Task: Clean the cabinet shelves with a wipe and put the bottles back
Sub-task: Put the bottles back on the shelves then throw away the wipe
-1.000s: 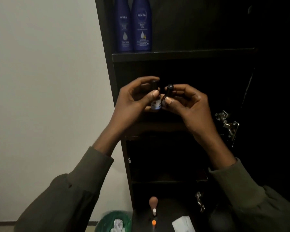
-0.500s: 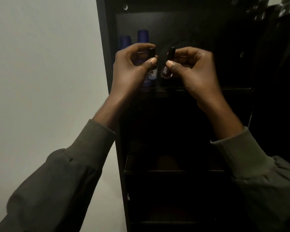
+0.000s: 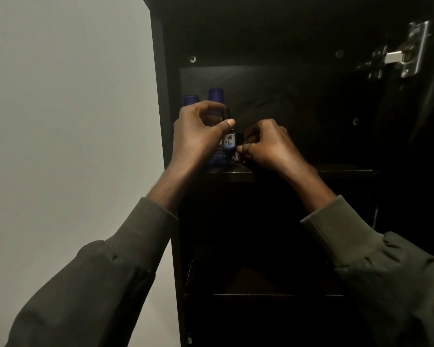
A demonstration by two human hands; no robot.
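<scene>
While two small bottles are being returned to the upper shelf (image 3: 336, 169), the blue-labelled vial (image 3: 229, 140) is pinched by the left hand (image 3: 198, 136) beside the blue lotion bottles (image 3: 215, 96), the dark red one (image 3: 238, 157) is pinched low by the right hand (image 3: 268, 144), and upright release seems needed next.

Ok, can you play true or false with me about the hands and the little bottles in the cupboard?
1. The left hand pinches a small bottle with a blue label. True.
2. The right hand is empty. False: it holds a small dark red bottle low at the shelf.
3. Two big blue lotion bottles stand behind the left hand. True.
4. The lotion bottles are on the right of the shelf. False: on the left.
</scene>
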